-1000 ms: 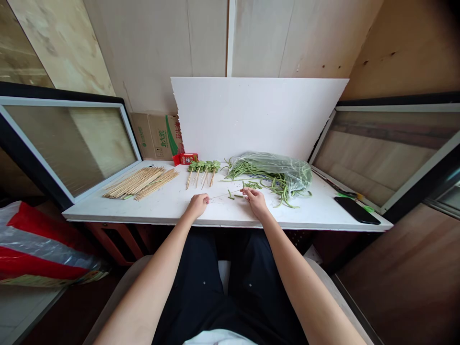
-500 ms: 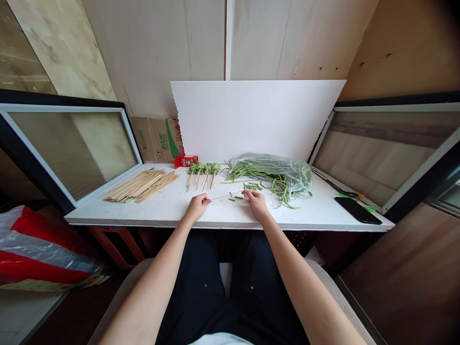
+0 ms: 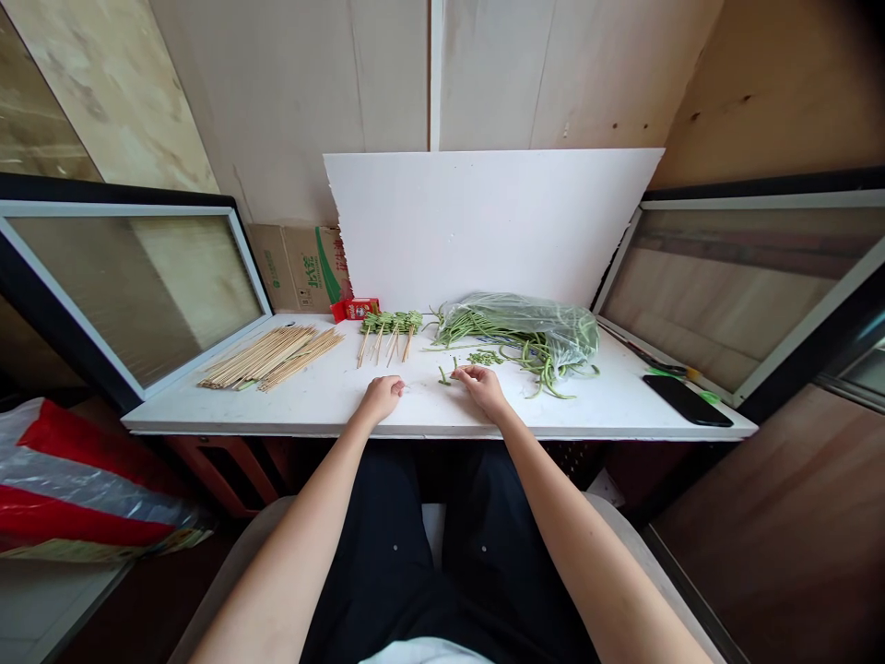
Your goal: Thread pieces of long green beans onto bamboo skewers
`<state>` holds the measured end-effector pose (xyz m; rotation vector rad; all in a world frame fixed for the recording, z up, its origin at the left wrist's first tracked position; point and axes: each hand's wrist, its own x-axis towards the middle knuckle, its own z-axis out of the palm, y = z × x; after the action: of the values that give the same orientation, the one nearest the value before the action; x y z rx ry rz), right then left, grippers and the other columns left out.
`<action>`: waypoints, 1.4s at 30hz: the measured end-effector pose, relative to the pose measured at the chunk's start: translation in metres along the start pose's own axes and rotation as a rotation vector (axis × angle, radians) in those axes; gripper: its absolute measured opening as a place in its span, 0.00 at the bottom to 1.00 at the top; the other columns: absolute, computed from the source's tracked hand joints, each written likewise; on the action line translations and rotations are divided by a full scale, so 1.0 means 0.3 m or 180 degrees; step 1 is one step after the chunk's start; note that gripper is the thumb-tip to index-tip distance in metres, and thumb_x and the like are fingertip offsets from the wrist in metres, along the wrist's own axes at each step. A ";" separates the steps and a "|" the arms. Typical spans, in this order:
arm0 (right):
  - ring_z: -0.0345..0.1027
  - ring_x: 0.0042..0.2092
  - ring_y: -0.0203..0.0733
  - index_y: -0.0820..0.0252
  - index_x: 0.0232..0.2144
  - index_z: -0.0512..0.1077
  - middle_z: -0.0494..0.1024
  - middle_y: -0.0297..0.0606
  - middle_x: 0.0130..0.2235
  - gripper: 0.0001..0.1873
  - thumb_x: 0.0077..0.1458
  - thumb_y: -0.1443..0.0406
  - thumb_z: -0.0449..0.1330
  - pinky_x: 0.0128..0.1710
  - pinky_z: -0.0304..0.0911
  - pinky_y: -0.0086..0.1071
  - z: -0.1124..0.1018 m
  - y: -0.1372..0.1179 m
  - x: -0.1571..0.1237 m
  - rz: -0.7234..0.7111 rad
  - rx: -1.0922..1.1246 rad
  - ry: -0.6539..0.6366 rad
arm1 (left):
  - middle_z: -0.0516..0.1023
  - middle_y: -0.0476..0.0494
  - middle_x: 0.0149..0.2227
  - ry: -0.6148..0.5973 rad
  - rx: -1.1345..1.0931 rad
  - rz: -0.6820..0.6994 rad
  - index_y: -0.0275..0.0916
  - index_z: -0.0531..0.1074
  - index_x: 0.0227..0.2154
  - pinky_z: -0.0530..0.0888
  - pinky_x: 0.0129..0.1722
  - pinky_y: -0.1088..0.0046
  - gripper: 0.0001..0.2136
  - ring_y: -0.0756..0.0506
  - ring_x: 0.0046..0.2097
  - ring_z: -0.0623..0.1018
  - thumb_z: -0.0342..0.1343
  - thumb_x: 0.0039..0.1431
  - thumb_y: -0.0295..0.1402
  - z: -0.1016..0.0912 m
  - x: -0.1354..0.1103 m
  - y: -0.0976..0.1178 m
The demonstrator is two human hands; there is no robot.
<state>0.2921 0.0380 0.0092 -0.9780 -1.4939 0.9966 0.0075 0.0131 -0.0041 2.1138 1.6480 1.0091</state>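
Observation:
My left hand [image 3: 383,395] rests on the white table [image 3: 311,406], its fingers pinched shut on a thin bamboo skewer [image 3: 407,388] that barely shows. My right hand [image 3: 482,385] lies a little to the right, fingers pinched on a short green bean piece [image 3: 454,366] at the skewer's far end. Another cut piece [image 3: 442,375] lies between the hands. More cut bean pieces [image 3: 485,357] sit just beyond my right hand. Behind them lies a clear plastic bag of long green beans [image 3: 525,330]. Finished bean skewers [image 3: 391,326] lie at the back centre.
A pile of bare bamboo skewers [image 3: 271,355] lies at the left of the table. A small red box [image 3: 356,307], a cardboard box [image 3: 300,266] and a white board [image 3: 484,226] stand at the back. A black phone [image 3: 687,400] and a green-handled tool [image 3: 670,373] lie at the right.
My right hand has moved left toward my left hand, so the visible skewer between them has shortened. A bean piece now stands at my right fingertips. The camera shifted slightly.

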 end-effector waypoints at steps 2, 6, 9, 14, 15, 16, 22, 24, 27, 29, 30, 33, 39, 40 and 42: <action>0.78 0.47 0.54 0.58 0.35 0.84 0.87 0.45 0.41 0.22 0.54 0.45 0.68 0.54 0.67 0.44 0.006 -0.010 -0.003 -0.0007 -0.0082 -0.0062 | 0.80 0.43 0.30 -0.0022 0.0017 0.0043 0.40 0.77 0.28 0.68 0.39 0.68 0.15 0.42 0.34 0.75 0.48 0.68 0.34 -0.001 -0.002 0.008; 0.78 0.47 0.54 0.58 0.32 0.85 0.87 0.45 0.41 0.20 0.53 0.48 0.70 0.53 0.66 0.43 0.013 -0.026 -0.006 -0.0012 -0.0222 -0.0212 | 0.81 0.42 0.31 -0.0071 0.0048 0.0132 0.40 0.77 0.28 0.68 0.39 0.68 0.14 0.42 0.35 0.76 0.49 0.67 0.32 -0.002 -0.005 0.018; 0.78 0.47 0.53 0.59 0.34 0.85 0.87 0.45 0.42 0.20 0.53 0.48 0.70 0.53 0.67 0.42 0.013 -0.027 -0.006 0.0001 -0.0236 -0.0283 | 0.80 0.43 0.30 -0.0086 0.0068 0.0139 0.40 0.77 0.29 0.69 0.39 0.69 0.14 0.43 0.34 0.75 0.48 0.67 0.32 -0.002 -0.005 0.019; 0.79 0.47 0.52 0.58 0.36 0.85 0.87 0.45 0.43 0.21 0.54 0.47 0.70 0.51 0.68 0.41 0.012 -0.024 -0.007 0.0035 -0.0199 -0.0402 | 0.79 0.43 0.30 -0.0119 0.0057 0.0169 0.40 0.77 0.28 0.69 0.39 0.69 0.14 0.43 0.34 0.75 0.48 0.66 0.30 -0.003 -0.004 0.018; 0.79 0.47 0.52 0.58 0.35 0.85 0.87 0.45 0.43 0.21 0.54 0.47 0.70 0.51 0.68 0.41 0.012 -0.023 -0.007 0.0034 -0.0202 -0.0412 | 0.79 0.43 0.30 -0.0120 0.0047 0.0173 0.40 0.76 0.28 0.69 0.39 0.69 0.14 0.43 0.34 0.75 0.48 0.66 0.30 -0.003 -0.004 0.018; 0.79 0.47 0.52 0.58 0.36 0.85 0.87 0.45 0.43 0.21 0.54 0.47 0.70 0.51 0.68 0.41 0.012 -0.023 -0.006 0.0034 -0.0211 -0.0413 | 0.79 0.43 0.29 -0.0120 0.0033 0.0173 0.40 0.76 0.28 0.68 0.39 0.69 0.14 0.43 0.34 0.75 0.48 0.67 0.30 -0.002 -0.004 0.019; 0.80 0.47 0.53 0.59 0.40 0.85 0.87 0.46 0.44 0.23 0.55 0.46 0.69 0.49 0.70 0.41 0.009 -0.016 -0.008 0.0023 -0.0426 -0.0282 | 0.80 0.43 0.31 -0.0016 -0.0134 0.0093 0.40 0.75 0.28 0.69 0.38 0.69 0.16 0.44 0.34 0.75 0.47 0.69 0.35 -0.002 -0.006 0.014; 0.79 0.48 0.53 0.59 0.43 0.84 0.87 0.47 0.46 0.24 0.56 0.46 0.68 0.50 0.70 0.41 0.006 -0.008 -0.006 -0.0012 -0.0573 -0.0176 | 0.80 0.43 0.31 0.0083 -0.0192 0.0032 0.40 0.75 0.29 0.69 0.37 0.69 0.16 0.44 0.34 0.75 0.46 0.70 0.36 -0.005 -0.006 0.010; 0.78 0.47 0.53 0.59 0.43 0.84 0.86 0.49 0.46 0.21 0.58 0.50 0.66 0.49 0.69 0.43 0.009 0.005 0.007 -0.0108 -0.0888 -0.0064 | 0.80 0.42 0.32 0.0218 -0.0270 -0.0032 0.39 0.74 0.30 0.70 0.38 0.69 0.16 0.43 0.35 0.76 0.45 0.71 0.36 -0.009 -0.006 0.007; 0.76 0.47 0.54 0.59 0.40 0.84 0.86 0.49 0.44 0.17 0.58 0.53 0.65 0.53 0.67 0.45 0.019 0.015 0.024 -0.0202 -0.1123 -0.0058 | 0.81 0.42 0.33 0.0254 -0.0315 -0.0044 0.39 0.74 0.31 0.70 0.39 0.69 0.16 0.43 0.36 0.77 0.45 0.71 0.36 -0.010 -0.006 0.007; 0.74 0.48 0.55 0.58 0.38 0.84 0.85 0.49 0.42 0.15 0.57 0.54 0.66 0.55 0.64 0.47 0.026 0.019 0.034 -0.0247 -0.1231 -0.0064 | 0.81 0.42 0.34 0.0254 -0.0334 -0.0047 0.39 0.74 0.31 0.70 0.40 0.69 0.15 0.43 0.37 0.77 0.46 0.71 0.36 -0.010 -0.006 0.007; 0.70 0.53 0.60 0.57 0.30 0.83 0.84 0.50 0.39 0.08 0.52 0.59 0.69 0.62 0.56 0.49 0.047 0.033 0.062 -0.0335 -0.1450 -0.0093 | 0.81 0.42 0.34 0.0236 -0.0368 -0.0059 0.40 0.74 0.31 0.71 0.40 0.69 0.15 0.43 0.37 0.77 0.46 0.71 0.37 -0.006 -0.008 0.006; 0.71 0.48 0.57 0.56 0.28 0.81 0.83 0.48 0.37 0.15 0.53 0.51 0.68 0.56 0.61 0.47 0.013 0.056 0.086 -0.0301 -0.1270 -0.0025 | 0.81 0.42 0.34 0.0222 -0.0375 -0.0044 0.39 0.74 0.31 0.71 0.41 0.69 0.15 0.43 0.37 0.77 0.46 0.71 0.37 -0.004 -0.010 0.006; 0.72 0.45 0.55 0.56 0.30 0.81 0.84 0.48 0.38 0.19 0.54 0.48 0.67 0.53 0.64 0.47 -0.006 0.059 0.085 -0.0275 -0.1159 0.0026 | 0.81 0.42 0.34 0.0219 -0.0376 -0.0031 0.39 0.73 0.30 0.71 0.40 0.69 0.15 0.43 0.37 0.77 0.46 0.71 0.37 -0.004 -0.010 0.005; 0.74 0.41 0.53 0.57 0.37 0.81 0.84 0.48 0.39 0.26 0.55 0.41 0.63 0.46 0.67 0.45 -0.050 0.064 0.081 -0.0215 -0.0881 0.0137 | 0.81 0.42 0.33 0.0211 -0.0379 -0.0003 0.40 0.73 0.30 0.71 0.40 0.69 0.15 0.43 0.36 0.77 0.46 0.71 0.36 -0.002 -0.010 0.005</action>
<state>0.3052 0.0685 0.0004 -1.1279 -1.6464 0.7279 0.0078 0.0097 -0.0039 2.0232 1.5767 1.1587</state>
